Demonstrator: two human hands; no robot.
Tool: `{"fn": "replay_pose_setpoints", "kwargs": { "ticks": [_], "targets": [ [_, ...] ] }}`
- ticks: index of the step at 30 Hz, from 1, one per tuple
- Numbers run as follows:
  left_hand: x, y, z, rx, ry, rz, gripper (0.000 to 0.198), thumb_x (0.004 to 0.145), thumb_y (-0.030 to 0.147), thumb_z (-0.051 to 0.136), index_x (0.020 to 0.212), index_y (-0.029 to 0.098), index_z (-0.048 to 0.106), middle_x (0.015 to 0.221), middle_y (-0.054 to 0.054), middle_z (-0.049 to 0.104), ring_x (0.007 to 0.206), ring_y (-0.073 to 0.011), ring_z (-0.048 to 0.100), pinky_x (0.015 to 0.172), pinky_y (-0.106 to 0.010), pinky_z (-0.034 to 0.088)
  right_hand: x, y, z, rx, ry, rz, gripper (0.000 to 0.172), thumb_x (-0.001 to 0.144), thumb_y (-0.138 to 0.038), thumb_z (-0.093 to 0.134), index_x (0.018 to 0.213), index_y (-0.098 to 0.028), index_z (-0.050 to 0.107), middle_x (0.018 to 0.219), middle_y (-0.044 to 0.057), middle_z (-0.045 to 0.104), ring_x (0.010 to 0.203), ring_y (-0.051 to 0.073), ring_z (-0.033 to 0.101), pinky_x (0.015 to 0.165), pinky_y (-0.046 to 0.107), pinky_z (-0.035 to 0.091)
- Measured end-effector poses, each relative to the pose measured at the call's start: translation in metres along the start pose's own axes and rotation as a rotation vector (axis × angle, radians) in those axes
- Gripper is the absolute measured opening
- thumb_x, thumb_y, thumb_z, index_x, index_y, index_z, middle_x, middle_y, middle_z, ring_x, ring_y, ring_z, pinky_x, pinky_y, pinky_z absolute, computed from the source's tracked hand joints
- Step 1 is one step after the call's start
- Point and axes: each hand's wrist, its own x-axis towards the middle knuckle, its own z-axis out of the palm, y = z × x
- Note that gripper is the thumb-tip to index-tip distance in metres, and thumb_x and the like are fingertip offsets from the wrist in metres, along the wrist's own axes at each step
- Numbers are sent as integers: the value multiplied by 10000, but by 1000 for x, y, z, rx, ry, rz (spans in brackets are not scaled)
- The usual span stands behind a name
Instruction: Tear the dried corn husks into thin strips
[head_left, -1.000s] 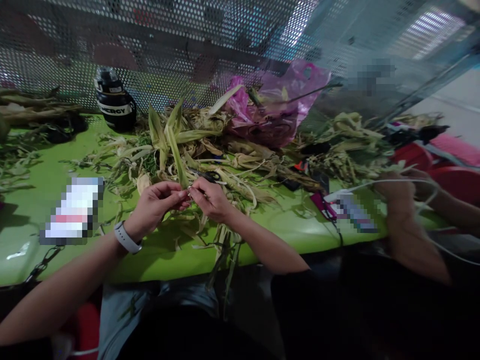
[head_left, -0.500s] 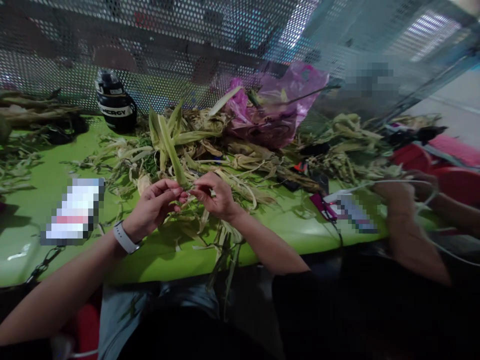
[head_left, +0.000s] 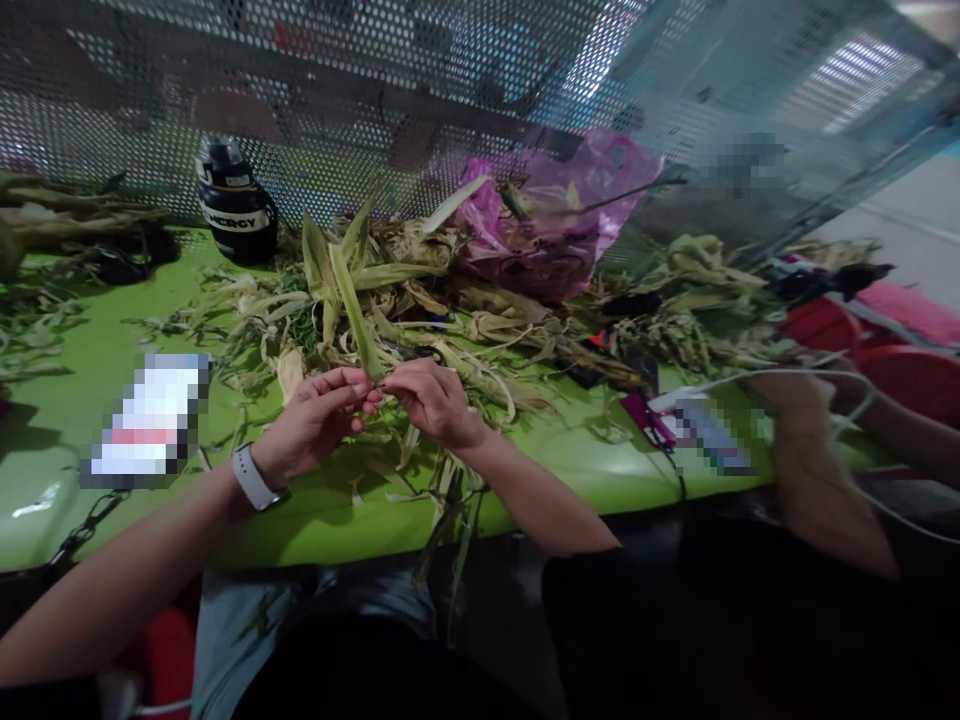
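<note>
My left hand (head_left: pixel 315 422), with a white watch on its wrist, and my right hand (head_left: pixel 436 402) meet fingertip to fingertip over the green table (head_left: pixel 90 360). Both pinch the base of a long green leaf strip (head_left: pixel 352 305) that rises up and away from them. Just behind my hands lies a heap of dry and green husk leaves (head_left: pixel 450 320). More leaf strips hang over the table's near edge below my right wrist.
A black jug (head_left: pixel 235 212) stands at the back left against a perforated metal screen. A pink plastic bag (head_left: pixel 551 220) sits behind the heap. Another person's arm (head_left: pixel 817 470) holding a white cord is at the right. Black-handled scissors lie partly hidden among the leaves.
My hands stayed together at the leaf's base with small finger shifts. The right hand's fingers curled in more. The leaf strip swayed slightly left.
</note>
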Motion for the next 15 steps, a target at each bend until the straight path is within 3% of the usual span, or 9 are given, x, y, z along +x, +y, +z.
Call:
{"fn": "replay_pose_setpoints", "kwargs": {
  "ticks": [9,15],
  "targets": [
    [0,-9,-1,121,79,128,266,662,263,808,823,143,634,734,-10,680,676,-130,664,507,-185,523,8,-14,4,-84,-2,147,72,927,-215,513,993,-219,543,858,50,644,811,157,628,706,293,533],
    [0,-12,-2,230,65,200,269,680,305,801,838,144,655,740,-24,692,684,-146,670,556,-216,548,0,-16,10,90,26,315,233,911,-214,528,1138,-227,473,929,42,622,794,138,623,696,283,528]
  ]
}}
